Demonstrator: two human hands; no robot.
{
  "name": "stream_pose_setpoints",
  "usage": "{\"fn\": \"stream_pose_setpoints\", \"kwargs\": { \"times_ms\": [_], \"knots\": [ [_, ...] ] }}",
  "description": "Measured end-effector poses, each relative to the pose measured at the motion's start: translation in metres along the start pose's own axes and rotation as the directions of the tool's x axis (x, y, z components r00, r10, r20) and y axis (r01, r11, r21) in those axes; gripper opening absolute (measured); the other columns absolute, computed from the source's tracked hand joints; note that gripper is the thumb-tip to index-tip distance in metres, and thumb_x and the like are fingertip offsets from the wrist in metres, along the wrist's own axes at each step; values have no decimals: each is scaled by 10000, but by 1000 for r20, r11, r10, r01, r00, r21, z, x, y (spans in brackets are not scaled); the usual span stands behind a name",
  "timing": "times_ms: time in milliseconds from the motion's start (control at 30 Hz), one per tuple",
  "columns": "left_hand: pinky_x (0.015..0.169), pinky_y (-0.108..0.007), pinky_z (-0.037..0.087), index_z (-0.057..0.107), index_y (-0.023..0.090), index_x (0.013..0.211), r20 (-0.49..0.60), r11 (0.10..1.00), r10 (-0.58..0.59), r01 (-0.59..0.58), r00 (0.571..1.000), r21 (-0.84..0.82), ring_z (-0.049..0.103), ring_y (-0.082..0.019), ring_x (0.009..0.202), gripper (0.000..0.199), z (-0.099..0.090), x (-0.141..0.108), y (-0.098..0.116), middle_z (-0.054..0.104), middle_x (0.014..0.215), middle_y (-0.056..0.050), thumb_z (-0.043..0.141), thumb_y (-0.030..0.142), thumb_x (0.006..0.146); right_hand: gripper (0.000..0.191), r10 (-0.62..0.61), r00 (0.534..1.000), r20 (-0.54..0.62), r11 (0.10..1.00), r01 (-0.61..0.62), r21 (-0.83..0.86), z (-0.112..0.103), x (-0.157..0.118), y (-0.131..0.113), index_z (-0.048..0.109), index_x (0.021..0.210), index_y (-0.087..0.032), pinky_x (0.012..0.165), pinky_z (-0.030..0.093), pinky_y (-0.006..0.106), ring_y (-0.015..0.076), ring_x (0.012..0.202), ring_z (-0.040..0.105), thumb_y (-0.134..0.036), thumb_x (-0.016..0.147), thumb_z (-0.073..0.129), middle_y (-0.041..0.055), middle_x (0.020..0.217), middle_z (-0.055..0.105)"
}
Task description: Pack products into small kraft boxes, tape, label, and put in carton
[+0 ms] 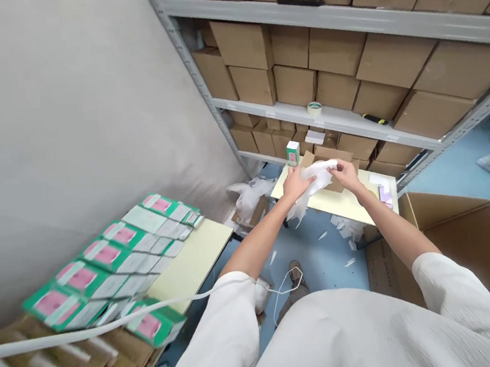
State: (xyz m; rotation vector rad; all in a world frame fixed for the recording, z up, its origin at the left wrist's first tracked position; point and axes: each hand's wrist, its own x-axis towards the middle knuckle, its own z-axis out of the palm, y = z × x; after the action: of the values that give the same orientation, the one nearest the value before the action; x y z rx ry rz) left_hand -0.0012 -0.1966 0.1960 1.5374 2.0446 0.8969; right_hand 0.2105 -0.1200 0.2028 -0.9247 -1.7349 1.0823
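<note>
Evidently the step in hand is handling the white wrap (pixel 319 171), which is stretched above the open box (pixel 333 152) on the table (pixel 347 206), the left hand (pixel 296 183) pinching one side between thumb and fingers and the right hand (pixel 346 174) pinching the other. Any next move, I judge, calls for both grips to stay light, with the loose end clear of the flaps and the green carton (pixel 293 153) just beside the left hand.
</note>
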Motion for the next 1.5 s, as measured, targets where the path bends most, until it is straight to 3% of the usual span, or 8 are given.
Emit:
{"fn": "stream_pose_setpoints", "kwargs": {
  "times_ms": [233,533,700,900,1067,1167,1333,1500],
  "knots": [
    [997,-387,540,716,199,1267,173,971,190,-159,966,-179,711,-332,1173,423,0,109,32,768,1264,-123,769,406,902,380,-48,972,-229,999,48,-5,-26,74,-16,777,1088,-190,900,603,418,261,998,720,-456,817,771,64,1039,807],
    [889,-341,563,786,147,1002,179,829,299,-162,937,-535,706,-260,977,306,39,194,51,797,1022,-72,753,373,800,391,-20,961,-277,1000,21,0,-52,121,10,804,1079,-181,939,604,423,268,1031,729,-421,771,826,70,1106,821],
    [787,-296,564,759,162,924,284,754,196,41,939,-656,703,-220,871,254,75,235,57,752,865,-37,786,325,732,406,48,964,-261,999,-47,9,-77,159,42,809,1072,-176,905,609,429,282,1010,736,-413,744,830,77,1077,826],
    [705,-274,567,703,196,1009,565,725,-69,430,822,-538,712,-188,803,296,126,251,23,739,878,-37,797,304,750,235,156,969,-189,958,-195,-209,-82,178,113,806,939,-189,931,587,414,255,961,715,-307,752,727,69,1014,804],
    [778,-304,578,678,203,1082,417,954,-177,259,892,-149,722,-250,937,407,144,258,-20,743,913,-52,826,187,703,124,351,931,-96,804,-353,-479,-62,167,163,753,844,-198,856,564,371,246,851,681,-291,799,686,51,866,755],
    [833,-332,587,696,189,1020,515,985,-141,174,845,-16,727,-277,967,358,150,263,-35,753,914,-60,832,140,692,257,391,916,-88,751,-373,-546,-50,157,178,736,1062,-190,816,546,344,246,859,678,-255,821,674,61,929,761],
    [825,-325,595,732,153,1143,706,990,16,85,708,-108,744,-250,921,314,167,266,-37,793,1002,-74,748,152,830,413,386,922,-24,736,-324,-594,-48,150,181,648,1302,-211,804,523,328,236,875,682,-259,892,646,61,1039,766],
    [1035,-388,549,747,206,1184,655,972,200,-234,728,-37,709,-305,1166,325,157,275,-30,774,1219,-98,711,162,865,316,422,902,-86,558,-333,-760,-60,148,171,689,1206,-194,836,494,325,264,986,683,-183,902,605,97,1093,765]
  ]
}}
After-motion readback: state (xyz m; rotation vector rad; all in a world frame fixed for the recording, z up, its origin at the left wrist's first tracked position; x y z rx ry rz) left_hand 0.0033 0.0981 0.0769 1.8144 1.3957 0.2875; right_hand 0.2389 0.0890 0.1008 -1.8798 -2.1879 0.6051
